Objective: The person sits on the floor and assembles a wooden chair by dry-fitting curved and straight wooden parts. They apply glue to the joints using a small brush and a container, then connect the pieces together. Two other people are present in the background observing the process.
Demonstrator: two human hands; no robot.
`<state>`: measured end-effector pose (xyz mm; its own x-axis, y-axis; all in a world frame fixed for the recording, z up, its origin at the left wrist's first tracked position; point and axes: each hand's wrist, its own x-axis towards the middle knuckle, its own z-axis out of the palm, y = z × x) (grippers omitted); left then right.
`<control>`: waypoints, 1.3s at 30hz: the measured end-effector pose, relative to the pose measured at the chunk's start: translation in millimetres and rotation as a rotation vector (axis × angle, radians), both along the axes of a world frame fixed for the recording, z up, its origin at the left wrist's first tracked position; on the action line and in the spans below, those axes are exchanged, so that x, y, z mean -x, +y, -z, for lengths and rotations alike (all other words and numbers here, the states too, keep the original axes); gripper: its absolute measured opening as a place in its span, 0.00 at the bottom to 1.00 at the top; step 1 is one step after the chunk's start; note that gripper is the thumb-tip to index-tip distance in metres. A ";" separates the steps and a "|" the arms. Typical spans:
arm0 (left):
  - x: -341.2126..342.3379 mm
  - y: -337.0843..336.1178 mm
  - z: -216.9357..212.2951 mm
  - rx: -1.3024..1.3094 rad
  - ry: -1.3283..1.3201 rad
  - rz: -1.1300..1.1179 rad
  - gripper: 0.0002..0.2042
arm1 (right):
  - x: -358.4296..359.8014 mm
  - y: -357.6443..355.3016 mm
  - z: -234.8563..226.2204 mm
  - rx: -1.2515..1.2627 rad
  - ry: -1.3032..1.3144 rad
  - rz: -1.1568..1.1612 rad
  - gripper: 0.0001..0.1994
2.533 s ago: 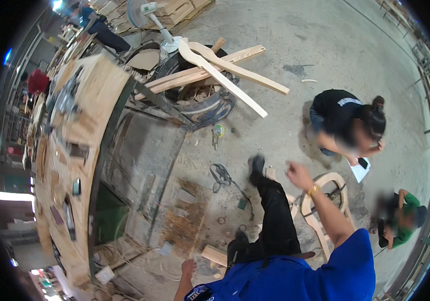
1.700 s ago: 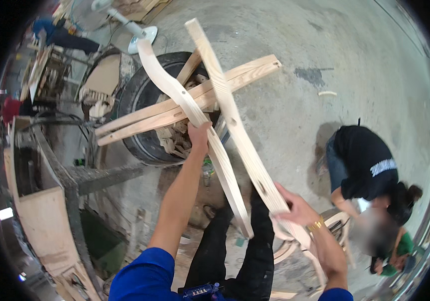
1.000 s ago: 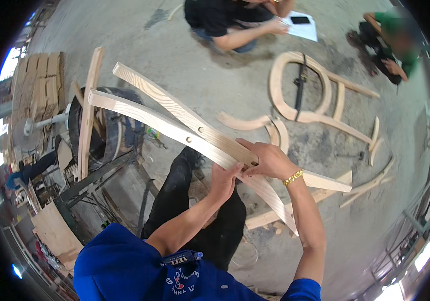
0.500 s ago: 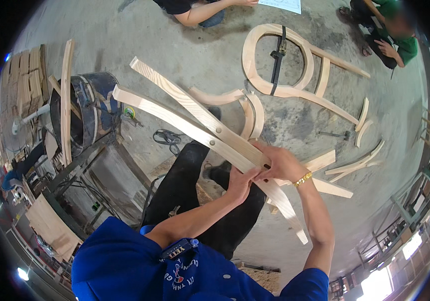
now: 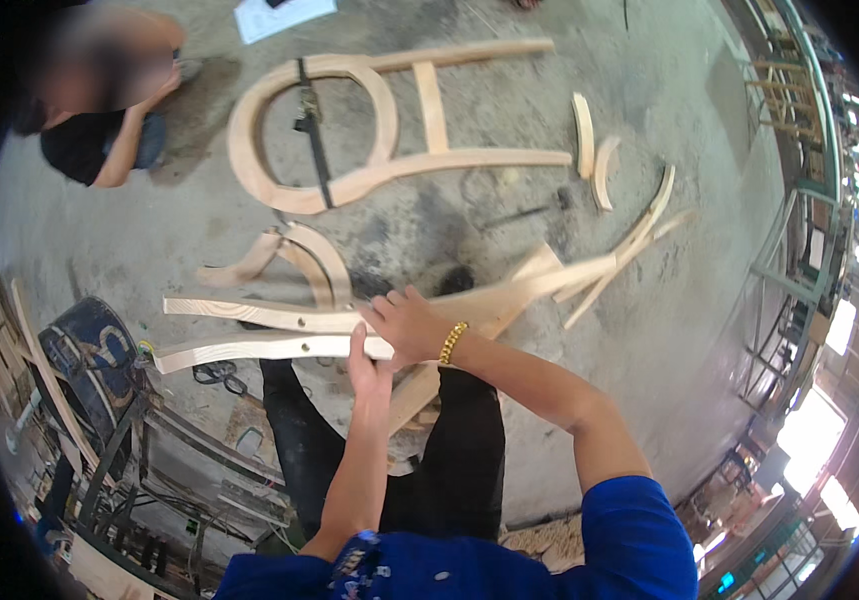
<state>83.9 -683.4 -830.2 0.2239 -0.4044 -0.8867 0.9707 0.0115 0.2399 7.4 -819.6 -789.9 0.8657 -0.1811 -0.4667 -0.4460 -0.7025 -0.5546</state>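
Two long, curved pale wooden pieces lie side by side across my hands above my knees, the upper piece (image 5: 249, 313) and the lower piece (image 5: 239, 350). Each has a round hole partway along, and their left ends stand slightly apart. My left hand (image 5: 369, 372) grips the lower piece, thumb on top and the other fingers mostly hidden beneath. From the right, my right hand (image 5: 411, 327) wraps over both pieces, with a gold bracelet at the wrist. Beyond it the upper piece runs on to the right.
On the floor ahead lies a rounded wooden frame (image 5: 239, 140) bound by a black strap (image 5: 315, 150). Curved wooden parts (image 5: 327, 262), slim strips (image 5: 639, 230) and a hammer (image 5: 539, 212) lie around it. A person (image 5: 99, 130) crouches at far left; a drum (image 5: 89, 350) stands nearer.
The view has swung right, so the floor things sit farther left. The two wooden pieces have turned from a steep slant to nearly level, still in both hands.
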 end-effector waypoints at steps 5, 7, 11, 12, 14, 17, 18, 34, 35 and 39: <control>124.5 -63.7 76.6 -0.129 0.119 -0.086 0.18 | 115.4 -24.6 76.2 0.051 0.041 0.221 0.40; 167.7 -77.7 120.3 -0.115 0.060 -0.127 0.17 | 147.6 -42.7 101.7 0.110 0.026 0.260 0.40; 232.7 -126.6 195.6 -0.097 0.160 -0.150 0.12 | 211.5 -86.0 174.9 0.187 0.112 0.082 0.40; 244.7 -139.8 219.2 -0.058 0.153 -0.181 0.12 | 221.2 -99.3 196.2 0.211 0.112 0.094 0.40; 272.7 -162.5 261.7 0.000 0.193 -0.232 0.13 | 241.9 -120.9 238.2 0.259 0.140 0.118 0.39; 239.7 -183.5 325.1 0.071 0.168 -0.166 0.16 | 220.7 -154.8 299.4 0.335 0.039 0.015 0.42; 233.2 -189.9 334.9 0.092 0.182 -0.040 0.18 | 228.5 -165.3 320.5 0.353 0.048 0.000 0.44; -8.3 -29.4 343.2 -0.516 -1.783 1.979 0.36 | 284.7 -141.7 425.4 0.370 0.056 0.249 0.41; -22.8 -22.8 343.1 -0.554 -1.645 2.062 0.36 | 279.6 -137.7 426.2 0.363 0.005 0.229 0.37; -68.9 -0.2 341.7 -0.434 -1.631 2.036 0.26 | 240.0 -124.5 420.7 0.347 0.083 0.133 0.33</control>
<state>152.7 -683.6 -1171.8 0.2141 -0.7800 -0.5880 -0.9296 -0.3476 0.1225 -232.6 -944.1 -1210.5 0.7855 -0.4493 -0.4256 -0.5797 -0.7750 -0.2516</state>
